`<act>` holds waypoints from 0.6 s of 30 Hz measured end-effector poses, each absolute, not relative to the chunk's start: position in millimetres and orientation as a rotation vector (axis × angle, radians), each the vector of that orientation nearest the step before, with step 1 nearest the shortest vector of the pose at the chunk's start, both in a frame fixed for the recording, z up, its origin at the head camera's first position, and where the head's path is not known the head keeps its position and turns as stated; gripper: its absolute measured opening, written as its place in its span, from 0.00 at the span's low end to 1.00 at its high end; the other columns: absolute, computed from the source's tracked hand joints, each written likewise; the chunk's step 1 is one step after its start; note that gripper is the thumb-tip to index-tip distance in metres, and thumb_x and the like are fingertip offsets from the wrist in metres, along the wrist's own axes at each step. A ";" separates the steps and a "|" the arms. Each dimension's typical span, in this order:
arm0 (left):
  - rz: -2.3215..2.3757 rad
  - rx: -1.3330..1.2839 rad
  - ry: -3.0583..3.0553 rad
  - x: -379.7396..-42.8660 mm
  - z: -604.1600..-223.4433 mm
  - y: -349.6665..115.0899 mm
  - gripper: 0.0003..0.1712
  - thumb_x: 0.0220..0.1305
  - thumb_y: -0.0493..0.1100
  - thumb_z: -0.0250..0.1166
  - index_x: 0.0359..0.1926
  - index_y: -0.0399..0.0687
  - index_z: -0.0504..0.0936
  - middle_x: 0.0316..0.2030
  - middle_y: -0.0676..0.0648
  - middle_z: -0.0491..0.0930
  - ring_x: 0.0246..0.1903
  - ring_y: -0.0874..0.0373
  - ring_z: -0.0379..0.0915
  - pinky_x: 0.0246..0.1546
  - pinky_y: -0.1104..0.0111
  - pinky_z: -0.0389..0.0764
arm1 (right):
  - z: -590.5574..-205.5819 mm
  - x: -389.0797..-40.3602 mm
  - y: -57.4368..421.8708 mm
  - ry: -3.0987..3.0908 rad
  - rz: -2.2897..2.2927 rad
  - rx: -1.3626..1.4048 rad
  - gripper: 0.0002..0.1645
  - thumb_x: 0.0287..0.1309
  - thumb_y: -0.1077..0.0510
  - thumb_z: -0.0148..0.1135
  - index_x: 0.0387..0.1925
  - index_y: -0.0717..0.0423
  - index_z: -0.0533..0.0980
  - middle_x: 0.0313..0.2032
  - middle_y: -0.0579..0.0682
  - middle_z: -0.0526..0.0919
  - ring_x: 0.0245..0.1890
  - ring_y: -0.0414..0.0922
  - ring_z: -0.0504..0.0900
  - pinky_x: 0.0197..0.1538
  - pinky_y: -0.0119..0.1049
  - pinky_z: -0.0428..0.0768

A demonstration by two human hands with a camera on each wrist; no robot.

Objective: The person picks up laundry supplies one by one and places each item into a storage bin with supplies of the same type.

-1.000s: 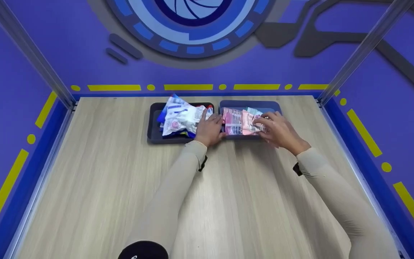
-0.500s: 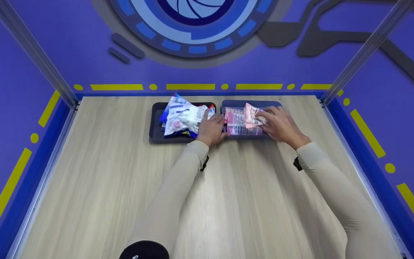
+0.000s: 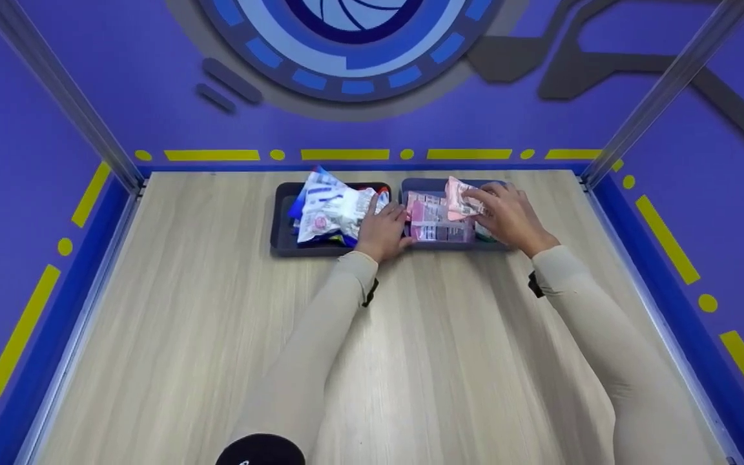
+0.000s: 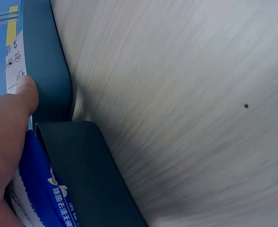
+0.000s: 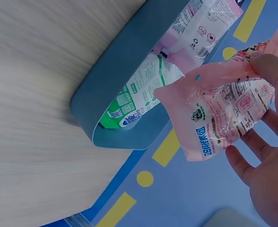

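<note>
My right hand (image 3: 507, 218) pinches a pink plastic pouch (image 3: 459, 199) between thumb and fingers, lifted above the right tray (image 3: 433, 185). In the right wrist view this pouch (image 5: 214, 111) has printed labels and hangs tilted. Below it, a green and white packet (image 5: 136, 97) and a pink and white packet (image 5: 200, 33) lie in the tray. My left hand (image 3: 382, 234) rests across the adjoining tray rims, fingers extended by a white packet (image 3: 330, 213) in the left tray (image 3: 285, 236). Its thumb (image 4: 25, 94) touches a packet at the rim.
Several packets are piled in the left tray, among them a blue one (image 4: 47, 179); a blue-tipped one (image 3: 320, 175) sticks up past the back rim. Both trays stand side by side near the back of the wooden table (image 3: 411, 361). Blue-purple panels (image 3: 346, 129) enclose the back and sides.
My right hand has lifted the pink pouch up and away from the right tray's contents, uncovering a green-edged packet. The left hand has stayed in place.
</note>
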State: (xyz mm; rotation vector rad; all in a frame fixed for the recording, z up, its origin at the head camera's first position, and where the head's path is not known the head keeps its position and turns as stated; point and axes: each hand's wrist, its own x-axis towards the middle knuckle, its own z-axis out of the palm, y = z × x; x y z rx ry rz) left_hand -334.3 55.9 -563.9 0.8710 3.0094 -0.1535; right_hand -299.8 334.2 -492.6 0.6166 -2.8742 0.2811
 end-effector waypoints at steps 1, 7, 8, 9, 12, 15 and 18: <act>-0.151 0.869 3.008 -334.5 -563.5 56.0 0.42 0.72 0.73 0.50 0.75 0.53 0.70 0.76 0.52 0.65 0.77 0.54 0.54 0.78 0.46 0.37 | -492.4 -301.0 334.5 -2.883 0.278 0.608 0.32 0.63 0.53 0.73 0.68 0.39 0.75 0.59 0.58 0.78 0.62 0.63 0.72 0.59 0.63 0.72; -0.136 0.856 2.990 -334.4 -561.7 56.3 0.43 0.72 0.73 0.50 0.76 0.53 0.68 0.76 0.52 0.64 0.77 0.54 0.53 0.78 0.47 0.36 | -493.3 -309.8 335.8 -2.941 0.266 0.547 0.34 0.62 0.54 0.74 0.69 0.39 0.74 0.60 0.59 0.78 0.60 0.63 0.72 0.60 0.64 0.71; -0.137 0.854 2.987 -334.2 -561.1 56.4 0.43 0.72 0.73 0.50 0.76 0.53 0.68 0.76 0.52 0.64 0.77 0.54 0.53 0.78 0.47 0.35 | -493.4 -311.3 335.9 -2.946 0.273 0.539 0.34 0.62 0.54 0.74 0.69 0.39 0.74 0.60 0.59 0.78 0.59 0.62 0.72 0.59 0.64 0.71; -0.141 0.854 2.985 -334.1 -560.5 56.5 0.43 0.72 0.73 0.49 0.76 0.53 0.67 0.76 0.52 0.64 0.77 0.54 0.53 0.78 0.48 0.35 | -493.5 -312.9 335.9 -2.949 0.279 0.532 0.34 0.62 0.54 0.74 0.68 0.38 0.74 0.60 0.58 0.78 0.59 0.62 0.72 0.59 0.64 0.71; -0.154 0.851 2.981 -333.9 -558.8 56.5 0.44 0.72 0.73 0.49 0.77 0.53 0.67 0.76 0.52 0.63 0.77 0.54 0.52 0.78 0.48 0.36 | -493.8 -317.5 336.6 -2.950 0.309 0.521 0.34 0.62 0.54 0.74 0.68 0.38 0.75 0.61 0.58 0.78 0.58 0.61 0.72 0.58 0.63 0.71; -0.162 0.844 2.967 -335.0 -558.7 57.0 0.44 0.72 0.74 0.48 0.78 0.53 0.65 0.77 0.53 0.62 0.78 0.55 0.51 0.78 0.48 0.36 | -494.2 -322.0 337.4 -2.950 0.330 0.510 0.33 0.62 0.54 0.74 0.68 0.39 0.75 0.62 0.58 0.77 0.57 0.61 0.71 0.57 0.63 0.70; -0.162 0.832 2.953 -336.5 -558.5 57.6 0.45 0.72 0.74 0.48 0.78 0.53 0.65 0.77 0.53 0.61 0.78 0.55 0.51 0.78 0.48 0.35 | -494.6 -326.7 337.9 -2.961 0.348 0.494 0.33 0.63 0.54 0.73 0.68 0.39 0.74 0.62 0.58 0.77 0.57 0.61 0.70 0.57 0.64 0.69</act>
